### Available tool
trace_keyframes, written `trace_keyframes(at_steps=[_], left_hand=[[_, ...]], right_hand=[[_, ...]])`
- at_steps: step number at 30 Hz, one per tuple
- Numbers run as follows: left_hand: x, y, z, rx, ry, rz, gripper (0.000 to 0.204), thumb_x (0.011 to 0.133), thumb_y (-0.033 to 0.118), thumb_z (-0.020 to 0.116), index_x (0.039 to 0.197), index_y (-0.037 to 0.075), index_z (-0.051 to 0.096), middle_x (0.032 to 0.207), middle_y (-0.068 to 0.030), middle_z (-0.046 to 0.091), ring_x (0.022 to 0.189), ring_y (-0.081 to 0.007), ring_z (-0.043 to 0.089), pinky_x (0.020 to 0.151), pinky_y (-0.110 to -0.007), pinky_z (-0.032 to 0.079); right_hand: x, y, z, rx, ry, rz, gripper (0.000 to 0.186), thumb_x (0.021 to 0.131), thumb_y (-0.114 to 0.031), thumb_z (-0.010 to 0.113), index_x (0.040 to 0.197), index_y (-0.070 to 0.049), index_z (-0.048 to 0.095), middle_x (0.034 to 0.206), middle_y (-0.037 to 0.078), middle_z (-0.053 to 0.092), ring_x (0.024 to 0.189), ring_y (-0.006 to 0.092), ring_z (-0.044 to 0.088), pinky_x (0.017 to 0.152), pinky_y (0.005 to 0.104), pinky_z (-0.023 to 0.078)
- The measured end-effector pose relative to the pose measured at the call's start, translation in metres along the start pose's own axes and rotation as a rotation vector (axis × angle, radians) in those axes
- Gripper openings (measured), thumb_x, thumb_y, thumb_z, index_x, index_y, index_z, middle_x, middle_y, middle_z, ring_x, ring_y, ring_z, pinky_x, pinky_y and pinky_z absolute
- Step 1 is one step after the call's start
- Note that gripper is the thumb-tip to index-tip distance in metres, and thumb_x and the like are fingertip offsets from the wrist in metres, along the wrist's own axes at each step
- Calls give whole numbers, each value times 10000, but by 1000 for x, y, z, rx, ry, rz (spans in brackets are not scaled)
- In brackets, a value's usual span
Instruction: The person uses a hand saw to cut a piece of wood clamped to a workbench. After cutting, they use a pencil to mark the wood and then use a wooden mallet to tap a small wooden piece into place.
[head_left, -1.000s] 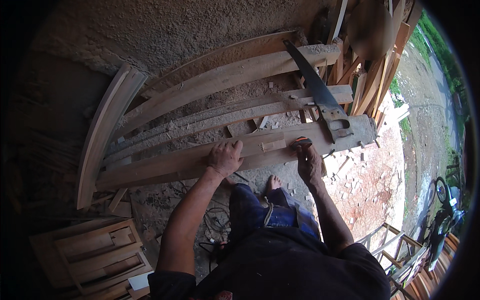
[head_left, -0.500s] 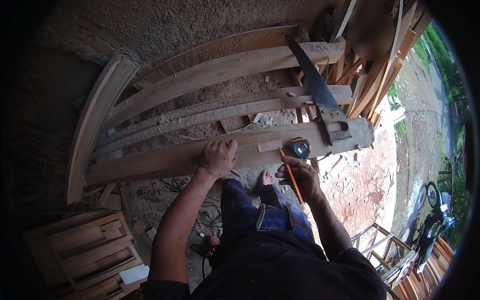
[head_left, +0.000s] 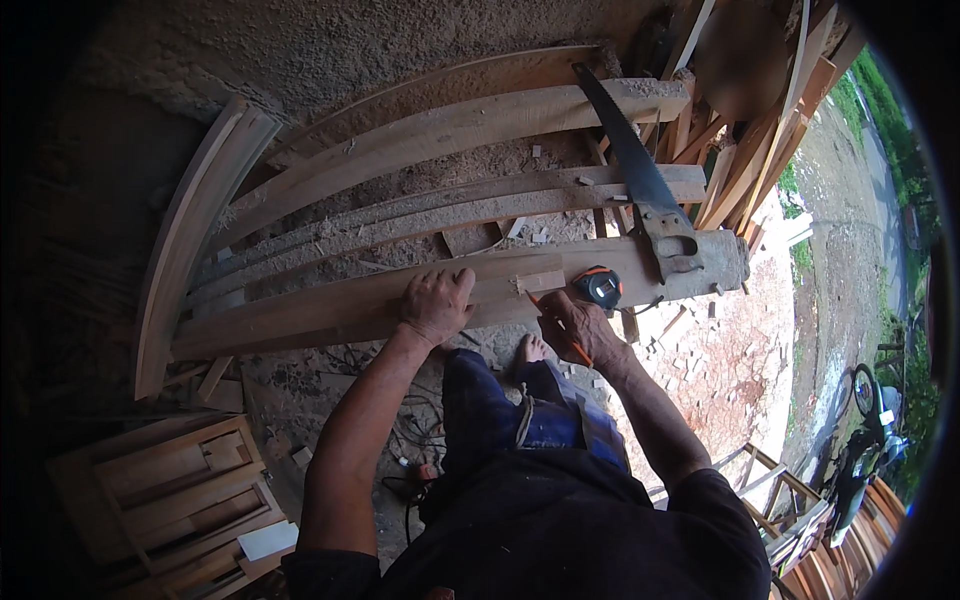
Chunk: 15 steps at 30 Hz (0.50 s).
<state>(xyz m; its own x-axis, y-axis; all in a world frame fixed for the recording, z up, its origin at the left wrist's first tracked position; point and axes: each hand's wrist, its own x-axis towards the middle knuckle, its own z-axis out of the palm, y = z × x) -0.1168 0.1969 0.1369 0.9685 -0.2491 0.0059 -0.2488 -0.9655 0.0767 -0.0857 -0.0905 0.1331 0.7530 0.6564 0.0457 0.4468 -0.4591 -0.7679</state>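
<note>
My left hand (head_left: 437,304) is curled over a long wooden board (head_left: 330,312) that lies across in front of me, thumb to the right. A narrower raised strip (head_left: 515,285) with a rough spot runs along the board beside it. Between the fingers of my right hand (head_left: 578,326) is an orange pencil (head_left: 581,352), its tip at the strip near the rough spot. Just right of that hand a black and orange tape measure (head_left: 599,288) sits on the board. A handsaw (head_left: 640,170) lies across the boards, its handle on the nearest one.
Parallel boards (head_left: 450,132) lie beyond, strewn with shavings. Upright timber (head_left: 775,150) leans at the far right. Stacked beams (head_left: 195,250) cross the left ends. A panelled wooden frame (head_left: 190,480) stands at lower left; cords (head_left: 415,435) and wood scraps lie on the floor.
My right hand has moved left and slightly up, bringing the pencil from beside the tape measure to the strip. My left hand stays on the board.
</note>
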Motion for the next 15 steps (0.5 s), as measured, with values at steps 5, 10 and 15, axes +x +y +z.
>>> trace_keyframes(at_steps=[5, 10, 15], left_hand=[[1, 1, 1, -38, 11, -8, 468, 706, 296, 855, 994, 122, 530, 829, -116, 648, 819, -335, 690, 728, -470, 545], [1, 1, -2, -50, 2, -15, 463, 709, 296, 851, 997, 122, 533, 834, -118, 650, 822, -333, 690, 735, -465, 543], [2, 3, -2, -39, 18, -9, 463, 707, 299, 850, 994, 119, 534, 836, -120, 651, 824, -328, 689, 741, -462, 538]], right_hand=[[8, 11, -14, -114, -64, -247, 206, 926, -151, 706, 1098, -53, 649, 821, 117, 675, 758, 308, 702, 656, 420, 564], [12, 18, -11, -140, -67, -283, 245, 913, -129, 711, 1138, -34, 690, 929, 119, 708, 840, 282, 718, 724, 393, 591], [17, 24, -6, -134, -76, -262, 270, 949, -199, 680, 1175, -51, 659, 977, 133, 727, 875, 305, 725, 732, 413, 580]])
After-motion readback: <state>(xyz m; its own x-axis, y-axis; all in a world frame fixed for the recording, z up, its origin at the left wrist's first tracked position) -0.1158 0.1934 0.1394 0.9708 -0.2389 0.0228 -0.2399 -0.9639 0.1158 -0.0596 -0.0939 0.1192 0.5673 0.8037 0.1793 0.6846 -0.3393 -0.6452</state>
